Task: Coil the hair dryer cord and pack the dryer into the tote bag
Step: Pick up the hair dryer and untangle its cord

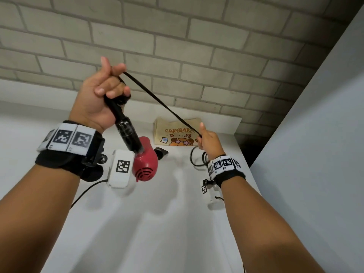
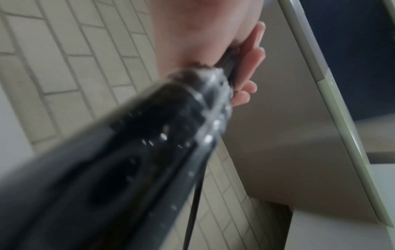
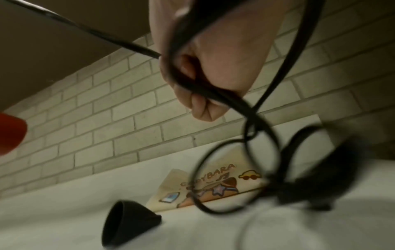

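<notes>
My left hand (image 1: 106, 89) is raised and grips the black handle (image 1: 126, 131) of the red hair dryer (image 1: 145, 164), which hangs head-down above the white counter. In the left wrist view the handle (image 2: 128, 152) fills the frame, blurred. The black cord (image 1: 157, 99) runs taut from the left fingers down to my right hand (image 1: 206, 140), which pinches it. In the right wrist view the right hand (image 3: 211, 76) holds the cord (image 3: 252, 110); slack loops hang below it toward the counter. The beige tote bag (image 1: 177, 134) printed CAPYBARA lies flat by the wall.
A black nozzle piece (image 1: 161, 152) lies on the white counter (image 1: 157, 223) between the dryer and the bag; it also shows in the right wrist view as a black cone (image 3: 128, 223). A brick wall (image 1: 177, 46) stands behind. A grey panel (image 1: 315, 134) borders the right.
</notes>
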The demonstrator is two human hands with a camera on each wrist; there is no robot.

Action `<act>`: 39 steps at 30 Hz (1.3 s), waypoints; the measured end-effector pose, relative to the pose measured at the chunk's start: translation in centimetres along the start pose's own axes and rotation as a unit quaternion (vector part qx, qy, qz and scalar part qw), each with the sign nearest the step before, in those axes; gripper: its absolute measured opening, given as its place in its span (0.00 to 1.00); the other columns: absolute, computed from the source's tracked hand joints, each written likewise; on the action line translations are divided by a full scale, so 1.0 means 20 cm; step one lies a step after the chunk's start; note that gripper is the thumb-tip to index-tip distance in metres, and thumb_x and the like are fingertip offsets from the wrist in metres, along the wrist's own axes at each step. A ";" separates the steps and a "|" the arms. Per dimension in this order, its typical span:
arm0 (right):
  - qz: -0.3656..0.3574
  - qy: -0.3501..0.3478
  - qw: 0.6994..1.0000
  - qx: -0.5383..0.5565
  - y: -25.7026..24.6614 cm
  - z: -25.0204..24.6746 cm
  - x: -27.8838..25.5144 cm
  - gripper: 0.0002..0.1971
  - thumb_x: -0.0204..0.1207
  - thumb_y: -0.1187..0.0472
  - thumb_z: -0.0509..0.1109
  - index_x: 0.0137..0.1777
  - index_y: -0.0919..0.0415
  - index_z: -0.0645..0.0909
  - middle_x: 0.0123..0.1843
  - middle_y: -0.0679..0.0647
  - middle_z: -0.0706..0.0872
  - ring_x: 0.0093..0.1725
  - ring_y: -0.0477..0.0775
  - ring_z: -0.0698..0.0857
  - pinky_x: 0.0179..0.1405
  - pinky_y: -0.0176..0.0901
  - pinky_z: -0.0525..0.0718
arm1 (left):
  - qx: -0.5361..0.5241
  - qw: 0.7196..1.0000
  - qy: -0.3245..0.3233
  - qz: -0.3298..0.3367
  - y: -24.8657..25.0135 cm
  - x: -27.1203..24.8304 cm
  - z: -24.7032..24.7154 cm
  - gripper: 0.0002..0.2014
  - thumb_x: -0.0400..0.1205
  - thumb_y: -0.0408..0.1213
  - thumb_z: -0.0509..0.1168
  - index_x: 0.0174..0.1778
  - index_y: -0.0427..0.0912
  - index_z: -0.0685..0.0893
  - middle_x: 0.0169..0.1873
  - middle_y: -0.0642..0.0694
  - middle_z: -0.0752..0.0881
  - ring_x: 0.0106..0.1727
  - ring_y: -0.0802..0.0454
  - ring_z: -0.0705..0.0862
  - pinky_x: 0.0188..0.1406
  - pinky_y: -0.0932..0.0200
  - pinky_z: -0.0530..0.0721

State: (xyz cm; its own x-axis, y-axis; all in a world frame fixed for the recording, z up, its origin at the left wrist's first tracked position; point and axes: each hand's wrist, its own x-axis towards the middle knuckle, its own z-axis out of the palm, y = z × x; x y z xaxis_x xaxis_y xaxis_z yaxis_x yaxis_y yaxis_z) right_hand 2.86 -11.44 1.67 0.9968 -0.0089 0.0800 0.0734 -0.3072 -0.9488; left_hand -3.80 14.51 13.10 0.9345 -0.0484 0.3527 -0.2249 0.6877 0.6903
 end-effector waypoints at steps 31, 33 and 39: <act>0.001 0.169 0.965 -0.199 0.15 0.03 0.03 0.29 0.85 0.53 0.52 0.20 0.59 0.59 0.20 0.53 0.64 0.22 0.51 0.62 0.23 0.41 0.58 | -0.332 0.932 0.143 -0.001 0.00 -0.12 -0.27 0.12 0.80 0.39 0.61 0.45 0.33 0.84 0.08 0.53 0.71 0.15 0.62 0.76 0.34 0.67 0.85; -0.051 0.170 0.967 -0.181 0.14 0.00 0.00 0.28 0.84 0.56 0.56 0.20 0.57 0.57 0.20 0.52 0.61 0.22 0.50 0.60 0.23 0.41 0.57 | -0.338 0.921 0.192 0.022 -0.01 -0.10 -0.28 0.17 0.83 0.40 0.58 0.54 0.29 0.80 0.12 0.55 0.75 0.18 0.63 0.79 0.42 0.68 0.83; -0.228 0.264 0.931 -0.108 0.09 -0.08 -0.17 0.28 0.82 0.66 0.60 0.20 0.49 0.58 0.17 0.45 0.59 0.15 0.43 0.64 0.19 0.27 0.61 | -0.250 0.929 0.261 0.074 -0.08 -0.04 -0.23 0.15 0.86 0.35 0.53 0.37 0.39 0.81 0.30 0.50 0.88 0.48 0.57 0.88 0.73 0.60 0.70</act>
State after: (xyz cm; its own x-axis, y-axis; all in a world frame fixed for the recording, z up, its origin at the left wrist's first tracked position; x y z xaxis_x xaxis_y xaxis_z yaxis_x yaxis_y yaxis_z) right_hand -0.41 -13.49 0.13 0.7048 -0.2802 0.6518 0.4190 -0.5769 -0.7011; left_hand -2.87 16.72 8.89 0.9393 0.3423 -0.0252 -0.3275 0.9160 0.2318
